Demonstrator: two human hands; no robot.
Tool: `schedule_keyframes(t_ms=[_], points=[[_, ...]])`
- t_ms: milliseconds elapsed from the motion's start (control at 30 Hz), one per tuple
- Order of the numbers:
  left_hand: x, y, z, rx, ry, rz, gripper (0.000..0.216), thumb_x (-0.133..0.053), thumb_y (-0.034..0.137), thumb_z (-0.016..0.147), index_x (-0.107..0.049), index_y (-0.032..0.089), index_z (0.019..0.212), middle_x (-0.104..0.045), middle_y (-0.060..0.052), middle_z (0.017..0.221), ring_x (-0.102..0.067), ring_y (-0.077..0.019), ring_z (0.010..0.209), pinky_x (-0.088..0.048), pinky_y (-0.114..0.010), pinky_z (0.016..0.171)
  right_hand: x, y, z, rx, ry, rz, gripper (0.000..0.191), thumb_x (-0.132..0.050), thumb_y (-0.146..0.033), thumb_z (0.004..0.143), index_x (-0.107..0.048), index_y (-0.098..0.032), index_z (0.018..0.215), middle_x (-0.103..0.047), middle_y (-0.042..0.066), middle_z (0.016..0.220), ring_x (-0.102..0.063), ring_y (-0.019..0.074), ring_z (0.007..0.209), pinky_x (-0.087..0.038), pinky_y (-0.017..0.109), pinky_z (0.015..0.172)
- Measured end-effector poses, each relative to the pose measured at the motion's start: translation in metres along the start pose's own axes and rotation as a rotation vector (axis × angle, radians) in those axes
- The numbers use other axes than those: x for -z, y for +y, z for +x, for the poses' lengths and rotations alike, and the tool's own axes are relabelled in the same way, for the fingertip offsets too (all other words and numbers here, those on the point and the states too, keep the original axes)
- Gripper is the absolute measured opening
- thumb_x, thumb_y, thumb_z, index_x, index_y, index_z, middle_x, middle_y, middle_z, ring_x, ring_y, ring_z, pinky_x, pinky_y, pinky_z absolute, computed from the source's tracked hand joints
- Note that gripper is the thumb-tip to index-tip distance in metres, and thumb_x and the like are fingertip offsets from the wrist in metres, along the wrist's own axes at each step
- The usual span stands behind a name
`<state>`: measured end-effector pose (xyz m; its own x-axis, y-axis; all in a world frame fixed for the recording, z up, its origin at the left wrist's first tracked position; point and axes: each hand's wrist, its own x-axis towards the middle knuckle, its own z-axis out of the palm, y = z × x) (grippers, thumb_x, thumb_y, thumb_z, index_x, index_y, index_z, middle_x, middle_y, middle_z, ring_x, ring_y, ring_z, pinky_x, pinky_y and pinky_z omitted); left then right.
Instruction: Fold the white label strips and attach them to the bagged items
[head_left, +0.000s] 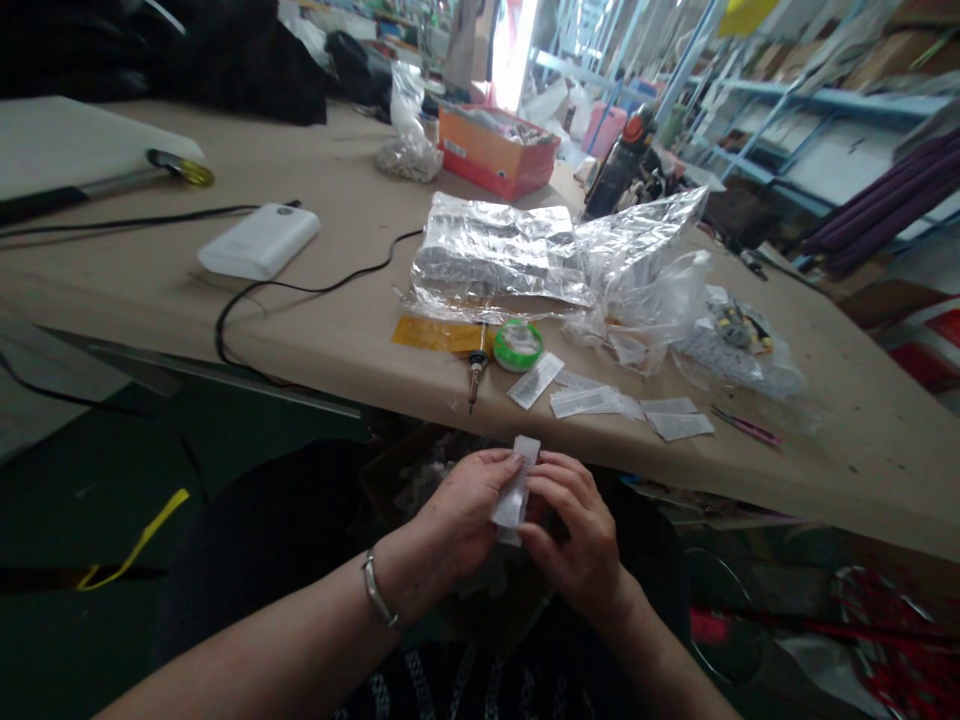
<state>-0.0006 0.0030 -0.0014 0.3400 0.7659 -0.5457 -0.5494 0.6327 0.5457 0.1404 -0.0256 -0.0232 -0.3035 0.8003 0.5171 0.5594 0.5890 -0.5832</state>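
Observation:
Just beyond my lap, in front of the table edge, my left hand (469, 505) pinches a narrow whitish strip (513, 497) with faint marks on it. My right hand (574, 520) has its fingers curled at the strip's right side, touching its edge. More flat whitish strips (587, 401) lie on the table past my hands. Left of them a soldering iron (476, 372) points its tip over the table's front edge. Beside the iron sits a round green-rimmed tub (518, 345) with pale content. Under my hands, a box of white scraps (427, 485) is partly hidden.
Silvery foil packaging (499, 255) and clear plastic bags (645, 300) cover the table's middle. Pink-handled tweezers (748, 426) lie right. A white power bank (260, 241) and black cable (322, 288) lie left. An orange box (495, 160) stands behind.

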Motion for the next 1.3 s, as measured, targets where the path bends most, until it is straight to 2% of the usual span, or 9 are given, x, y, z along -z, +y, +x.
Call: schedule_keyframes(t_ms=[100,200,333,533,700,767,900,1000,1300], points=[[-0.001,0.004,-0.007,0.091,-0.051,0.099,0.015,-0.055,0.021,0.082,-0.062,0.009,0.088,-0.065,-0.007,0.07,-0.059,-0.0103,0.048,-0.048,-0.021,0.047,0.008,0.009,0.004,-0.417,0.064,0.371,0.025,-0.06,-0.031,0.08,-0.057,-0.022,0.103,-0.062,0.006,0.101,-0.057,0.0214,0.1,-0.043,0.038,0.09],[-0.002,0.006,-0.013,0.149,-0.092,0.173,0.018,-0.054,0.025,0.084,-0.061,0.009,0.086,-0.065,-0.008,0.072,-0.059,-0.0097,0.048,-0.048,-0.02,0.047,0.014,0.02,0.011,-0.691,-0.181,0.884,0.038,-0.064,-0.035,0.076,-0.057,-0.023,0.112,-0.063,0.004,0.101,-0.059,0.0177,0.092,-0.045,0.032,0.085],[-0.001,0.004,-0.018,0.202,-0.187,0.184,0.019,-0.052,0.026,0.085,-0.06,0.011,0.094,-0.065,-0.006,0.071,-0.057,-0.0079,0.047,-0.046,-0.019,0.047,0.015,0.029,0.018,-0.732,-0.43,1.247,0.046,-0.073,-0.034,0.067,-0.061,-0.018,0.109,-0.063,0.006,0.104,-0.059,0.0149,0.084,-0.045,0.026,0.078],[0.004,-0.002,-0.017,0.191,-0.239,0.216,0.018,-0.057,0.028,0.082,-0.061,0.01,0.086,-0.063,-0.004,0.069,-0.054,-0.0063,0.045,-0.042,-0.017,0.045,0.005,0.032,0.021,-0.742,-0.453,1.374,0.027,-0.074,-0.032,0.067,-0.065,-0.017,0.088,-0.059,0.009,0.116,-0.059,0.0177,0.094,-0.046,0.027,0.078],[0.007,-0.003,-0.015,0.176,-0.19,0.224,0.018,-0.06,0.027,0.078,-0.062,0.011,0.084,-0.063,-0.004,0.066,-0.053,-0.0066,0.045,-0.042,-0.019,0.046,0.008,0.026,0.021,-0.664,-0.483,1.121,0.036,-0.069,-0.033,0.072,-0.061,-0.02,0.104,-0.061,0.007,0.113,-0.06,0.0159,0.084,-0.049,0.028,0.073],[0.007,-0.002,-0.015,0.155,-0.158,0.216,0.019,-0.061,0.029,0.077,-0.062,0.011,0.082,-0.062,-0.002,0.061,-0.053,-0.0071,0.044,-0.041,-0.019,0.046,0.013,0.02,0.021,-0.571,-0.416,0.883,0.042,-0.064,-0.033,0.078,-0.054,-0.022,0.117,-0.061,0.007,0.112,-0.061,0.0156,0.084,-0.05,0.029,0.074],[0.007,0.0,-0.016,0.108,-0.121,0.209,0.02,-0.062,0.031,0.077,-0.061,0.011,0.08,-0.06,-0.001,0.057,-0.053,-0.008,0.044,-0.04,-0.019,0.045,0.018,0.008,0.019,-0.302,-0.192,0.247,0.04,-0.058,-0.031,0.083,-0.052,-0.021,0.122,-0.056,0.01,0.119,-0.054,0.0218,0.107,-0.044,0.038,0.093],[0.007,0.0,-0.015,0.08,-0.117,0.208,0.016,-0.059,0.028,0.079,-0.06,0.012,0.081,-0.06,-0.001,0.057,-0.053,-0.0078,0.044,-0.039,-0.019,0.045,0.016,0.003,0.018,-0.156,-0.176,-0.04,0.038,-0.054,-0.029,0.086,-0.052,-0.019,0.122,-0.057,0.012,0.117,-0.052,0.0233,0.111,-0.043,0.041,0.096],[0.012,0.001,-0.014,0.069,-0.107,0.187,0.016,-0.059,0.027,0.079,-0.06,0.011,0.083,-0.059,0.0,0.057,-0.053,-0.0082,0.045,-0.039,-0.019,0.045,0.007,0.0,0.018,-0.148,-0.186,-0.067,0.034,-0.051,-0.026,0.087,-0.052,-0.019,0.121,-0.061,0.011,0.113,-0.056,0.0223,0.107,-0.047,0.039,0.093]])
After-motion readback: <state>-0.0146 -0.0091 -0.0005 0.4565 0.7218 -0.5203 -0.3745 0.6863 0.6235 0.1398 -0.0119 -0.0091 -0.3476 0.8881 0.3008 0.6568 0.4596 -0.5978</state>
